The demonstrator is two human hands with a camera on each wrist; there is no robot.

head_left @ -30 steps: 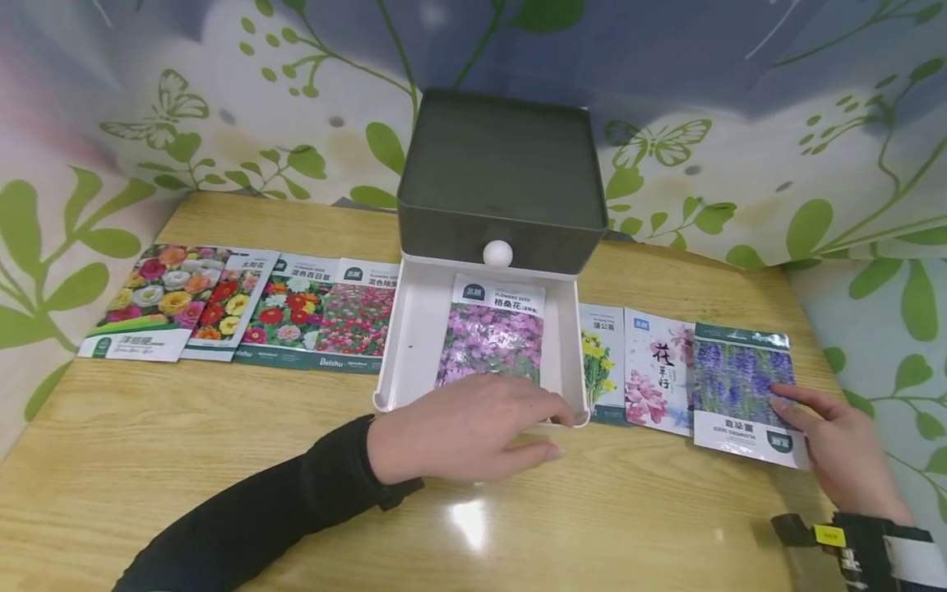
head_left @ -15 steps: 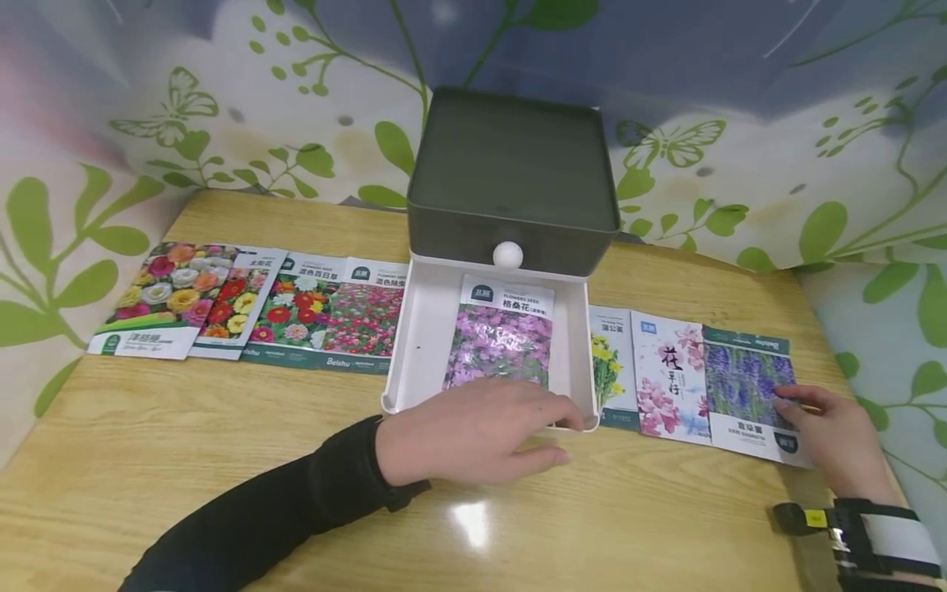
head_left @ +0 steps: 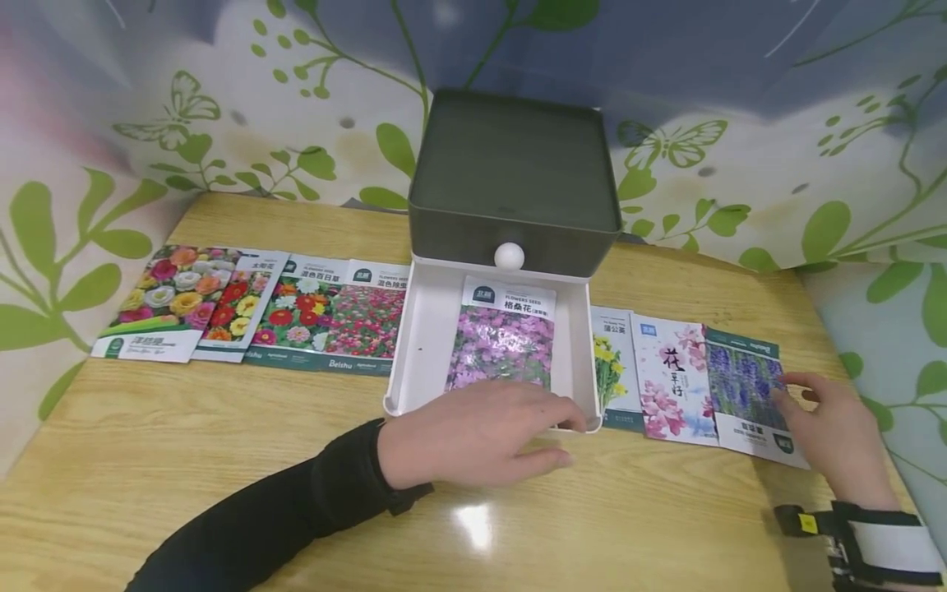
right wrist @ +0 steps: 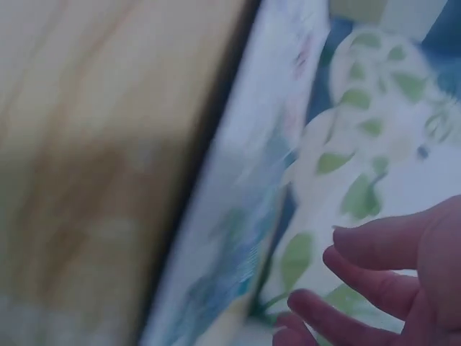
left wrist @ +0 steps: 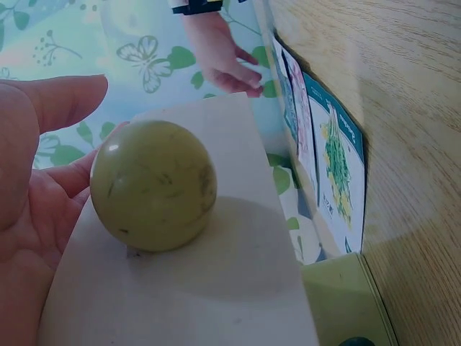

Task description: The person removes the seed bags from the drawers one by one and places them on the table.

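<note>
Across the front of a pulled-out white drawer [head_left: 425, 329] lies my left hand [head_left: 481, 432], its fingers hooked over the front wall and its thumb free. The drawer's round knob [left wrist: 153, 185] shows beside that hand in the left wrist view. Inside the drawer lies a seed packet with pink-purple flowers [head_left: 503, 337], its lower end hidden by the hand. At the right, my right hand [head_left: 839, 436] is at the edge of a lavender seed packet [head_left: 746, 386]. In the right wrist view, its fingers [right wrist: 382, 241] are loosely bent with nothing between them.
The dark green cabinet [head_left: 514, 156] stands at the back, with a white knob [head_left: 509, 256] above the drawer. Left lie several overlapping seed packets [head_left: 296, 316]. Right of the drawer are a yellow-flower packet [head_left: 614, 362] and a pink-blossom packet [head_left: 676, 378]. Patterned cloth [head_left: 281, 90] surrounds the table.
The lavender packet has settled flat beside the pink-blossom packet, and the right hand has let go of it. The left hand stays at the drawer. The head view has shifted slightly.
</note>
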